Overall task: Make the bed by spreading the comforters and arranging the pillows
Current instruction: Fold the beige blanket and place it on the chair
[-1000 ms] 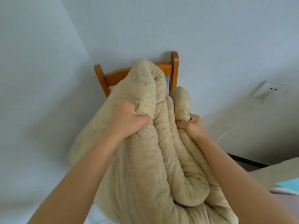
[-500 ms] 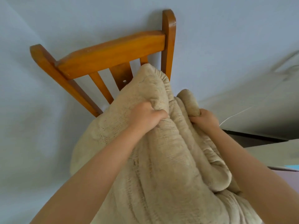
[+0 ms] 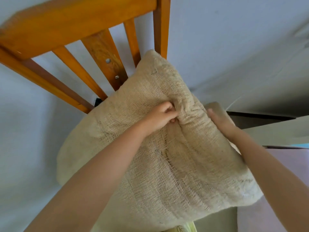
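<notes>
A thick beige comforter (image 3: 167,164), folded into a bulky bundle with a coarse gauze cover, lies on the seat of an orange wooden chair (image 3: 80,25) and leans against its slatted back. My left hand (image 3: 160,116) pinches a bunch of the cover near the bundle's upper middle, fingers curled into the fabric. My right hand (image 3: 220,121) rests against the bundle's right side; its fingers are blurred and partly sunk behind the fold.
The chair stands against a pale blue-white wall (image 3: 217,39). A dark baseboard strip (image 3: 260,115) runs at the right. A light panel edge (image 3: 275,134) and a pinkish surface (image 3: 275,164) lie at the right, close to the bundle.
The comforter has dropped from upright in my hands to lying flat on the chair seat. My view has moved much closer to the chair. My right hand has shifted from gripping the fold to its side.
</notes>
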{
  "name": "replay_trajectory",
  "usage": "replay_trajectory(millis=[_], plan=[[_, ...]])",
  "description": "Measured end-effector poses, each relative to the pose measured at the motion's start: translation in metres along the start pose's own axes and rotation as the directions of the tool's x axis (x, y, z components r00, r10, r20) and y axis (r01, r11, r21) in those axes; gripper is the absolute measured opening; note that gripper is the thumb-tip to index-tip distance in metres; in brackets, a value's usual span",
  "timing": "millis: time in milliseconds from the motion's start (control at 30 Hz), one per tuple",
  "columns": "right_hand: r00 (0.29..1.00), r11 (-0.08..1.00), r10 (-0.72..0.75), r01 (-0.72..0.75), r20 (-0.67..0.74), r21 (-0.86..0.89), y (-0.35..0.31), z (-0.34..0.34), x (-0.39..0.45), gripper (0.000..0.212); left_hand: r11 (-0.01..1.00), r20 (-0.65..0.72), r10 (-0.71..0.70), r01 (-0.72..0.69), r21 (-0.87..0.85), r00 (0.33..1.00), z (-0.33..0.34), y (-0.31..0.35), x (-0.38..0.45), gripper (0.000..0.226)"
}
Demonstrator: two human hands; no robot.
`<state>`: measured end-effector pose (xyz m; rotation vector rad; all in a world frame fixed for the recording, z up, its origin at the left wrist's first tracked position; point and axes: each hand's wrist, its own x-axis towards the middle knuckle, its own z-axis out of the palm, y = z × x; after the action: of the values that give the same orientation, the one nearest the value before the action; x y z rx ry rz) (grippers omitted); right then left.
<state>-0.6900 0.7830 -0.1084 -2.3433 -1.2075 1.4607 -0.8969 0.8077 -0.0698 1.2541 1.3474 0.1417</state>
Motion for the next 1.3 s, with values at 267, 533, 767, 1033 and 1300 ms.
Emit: replay_trajectory(millis=[267,533,767,1033,1300], plan=[[0.953,0.929,-0.286,0.301,0.097,-0.215,-0.08,0.021,-0.026,0.087,0.984,-0.709,0.036,0.098,0.147,0.705,-0.04,-0.06,-0.009,0.041],[0.939,0.939,-0.333,0.338,-0.086,0.063,-0.101,0.021,-0.037,0.039,0.82,-0.456,-0.331,0.491,0.294,0.826,-0.094,-0.108,0.011,0.096],[0.952,0.874,-0.109,0.229,-0.286,0.429,-0.029,-0.048,-0.044,0.034,0.792,-0.379,0.104,0.154,0.591,0.92,-0.053,-0.056,0.019,0.061],[0.926,0.948,-0.221,0.13,-0.306,-0.291,-0.016,0.008,0.023,0.088,0.624,-0.277,-0.119,0.289,0.726,0.953,-0.002,-0.1,0.027,0.067],[0.884,0.479,-0.447,0.368,0.14,-0.797,-0.007,0.107,0.056,0.066,0.613,-0.337,-0.273,0.432,0.662,0.901,-0.01,-0.155,0.043,0.069]])
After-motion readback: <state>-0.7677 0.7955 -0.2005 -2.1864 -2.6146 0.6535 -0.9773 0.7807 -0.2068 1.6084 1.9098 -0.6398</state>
